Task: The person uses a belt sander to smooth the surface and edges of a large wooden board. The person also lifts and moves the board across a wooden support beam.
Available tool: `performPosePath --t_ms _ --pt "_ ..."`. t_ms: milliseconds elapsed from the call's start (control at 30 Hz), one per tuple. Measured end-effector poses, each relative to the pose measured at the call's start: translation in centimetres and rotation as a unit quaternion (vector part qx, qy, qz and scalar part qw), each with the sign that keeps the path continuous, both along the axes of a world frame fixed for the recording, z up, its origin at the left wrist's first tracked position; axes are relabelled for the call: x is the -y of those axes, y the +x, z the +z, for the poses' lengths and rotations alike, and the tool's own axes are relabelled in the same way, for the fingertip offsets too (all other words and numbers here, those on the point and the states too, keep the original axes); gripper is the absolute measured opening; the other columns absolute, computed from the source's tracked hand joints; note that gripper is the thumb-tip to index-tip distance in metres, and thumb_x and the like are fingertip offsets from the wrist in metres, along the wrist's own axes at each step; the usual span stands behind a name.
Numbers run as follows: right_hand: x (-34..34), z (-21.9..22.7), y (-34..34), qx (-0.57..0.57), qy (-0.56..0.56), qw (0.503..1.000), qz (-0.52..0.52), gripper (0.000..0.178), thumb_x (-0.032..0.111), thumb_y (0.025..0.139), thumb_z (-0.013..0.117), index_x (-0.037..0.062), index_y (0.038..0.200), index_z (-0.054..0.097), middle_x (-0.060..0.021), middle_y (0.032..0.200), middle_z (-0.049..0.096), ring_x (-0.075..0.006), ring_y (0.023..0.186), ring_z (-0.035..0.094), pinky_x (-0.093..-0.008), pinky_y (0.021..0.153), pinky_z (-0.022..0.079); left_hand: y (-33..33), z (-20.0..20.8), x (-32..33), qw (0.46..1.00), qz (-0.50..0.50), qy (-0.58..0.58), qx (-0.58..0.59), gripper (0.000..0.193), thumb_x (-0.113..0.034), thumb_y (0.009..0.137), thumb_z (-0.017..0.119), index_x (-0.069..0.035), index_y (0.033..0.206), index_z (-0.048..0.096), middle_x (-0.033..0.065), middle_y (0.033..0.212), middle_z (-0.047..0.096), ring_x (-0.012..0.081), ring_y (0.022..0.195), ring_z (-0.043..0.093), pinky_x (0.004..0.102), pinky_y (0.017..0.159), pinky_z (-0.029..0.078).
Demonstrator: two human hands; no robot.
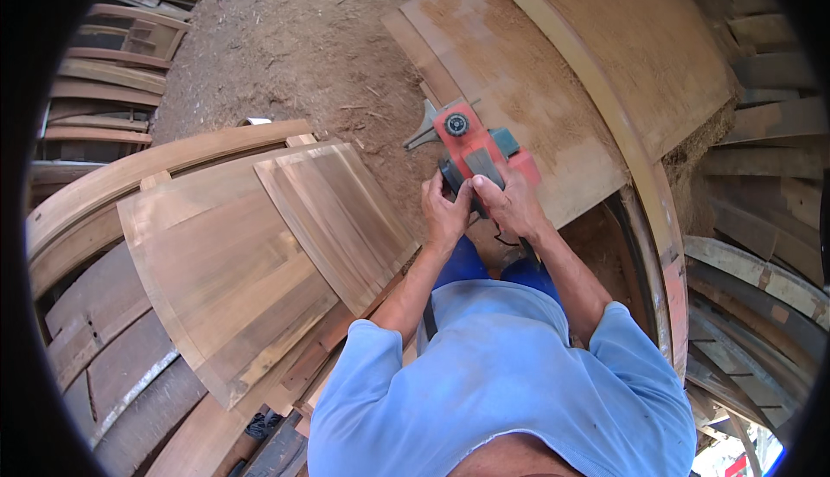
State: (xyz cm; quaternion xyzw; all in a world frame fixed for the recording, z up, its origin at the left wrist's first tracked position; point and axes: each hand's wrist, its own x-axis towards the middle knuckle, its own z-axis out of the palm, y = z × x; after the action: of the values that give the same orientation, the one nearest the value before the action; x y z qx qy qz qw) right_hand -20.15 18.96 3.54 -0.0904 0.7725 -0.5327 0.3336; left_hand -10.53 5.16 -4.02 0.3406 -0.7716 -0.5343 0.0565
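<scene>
A red electric hand planer point(475, 138) with a round black knob, a grey-green side part and a pale metal side fence point(423, 128) is held up in front of my body. My right hand point(512, 204) is closed around its rear end, thumb lying along the dark grey top. Against the planer's black part on the left, my left hand point(445, 208) is closed, its thumb near the right thumb. The sole of the planer is hidden. Part of a black cord point(529, 252) hangs below my right hand.
Wooden panels point(199, 252) lie stacked at left, beside a long board point(190, 144). Ahead at right, a dust-covered worktable point(553, 174) carries a long pale timber point(596, 96). Shavings cover the ground point(285, 44). Planks point(761, 140) are piled along both sides.
</scene>
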Motion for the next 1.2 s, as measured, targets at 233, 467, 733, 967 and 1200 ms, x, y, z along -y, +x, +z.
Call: performPosePath --t_ms 233,467,733,967,1200 --pt "6.7 0.5 -5.9 0.009 -0.004 1.0 -0.009 0.067 0.059 0.098 0.066 -0.0076 0.1 0.065 -0.027 0.086 0.067 -0.0354 0.08 0.068 -0.0476 0.074 0.052 -6.1 0.4 6.4 0.999 0.025 0.031 -0.026 0.054 -0.031 0.092 0.085 0.003 0.131 0.068 0.0188 0.112 0.061 0.0306 0.1 0.066 0.0416 0.089 0.056" --pt "12.7 0.7 -11.1 -0.06 0.005 0.998 -0.004 0.07 0.061 0.097 0.065 -0.0083 0.096 0.066 -0.0281 0.084 0.066 -0.0364 0.079 0.069 -0.0478 0.072 0.052 -11.4 1.4 12.9 1.0 -0.005 0.009 0.003 0.053 -0.034 0.093 0.084 0.004 0.127 0.07 0.0196 0.111 0.062 0.0308 0.098 0.066 0.0422 0.086 0.055" --pt "19.1 1.1 -16.9 -0.117 -0.005 0.993 -0.011 0.067 0.056 0.1 0.065 -0.0105 0.094 0.065 -0.0317 0.081 0.067 -0.0439 0.08 0.071 -0.0506 0.073 0.054 -17.5 -0.1 19.9 1.0 -0.009 -0.02 -0.017 0.05 -0.036 0.093 0.084 0.006 0.119 0.072 0.0188 0.104 0.067 0.0289 0.094 0.069 0.0411 0.083 0.056" --pt "26.5 1.2 -23.3 -0.21 -0.029 0.976 0.039 0.071 0.059 0.099 0.066 -0.0121 0.098 0.067 -0.031 0.084 0.07 -0.0428 0.082 0.073 -0.0493 0.073 0.056 -24.2 1.0 27.5 0.995 -0.005 0.077 -0.063 0.046 -0.036 0.098 0.081 0.007 0.113 0.073 0.0101 0.096 0.078 0.0151 0.08 0.069 0.0332 0.069 0.056" --pt "23.7 0.8 -16.7 -0.137 -0.074 0.988 0.021 0.067 0.06 0.099 0.065 -0.0066 0.093 0.068 -0.0258 0.081 0.07 -0.0365 0.077 0.073 -0.0489 0.07 0.056 -17.4 1.8 25.6 0.999 -0.029 0.034 -0.019 0.057 -0.045 0.102 0.076 0.007 0.125 0.069 0.0118 0.105 0.077 0.0177 0.091 0.071 0.0348 0.08 0.058"
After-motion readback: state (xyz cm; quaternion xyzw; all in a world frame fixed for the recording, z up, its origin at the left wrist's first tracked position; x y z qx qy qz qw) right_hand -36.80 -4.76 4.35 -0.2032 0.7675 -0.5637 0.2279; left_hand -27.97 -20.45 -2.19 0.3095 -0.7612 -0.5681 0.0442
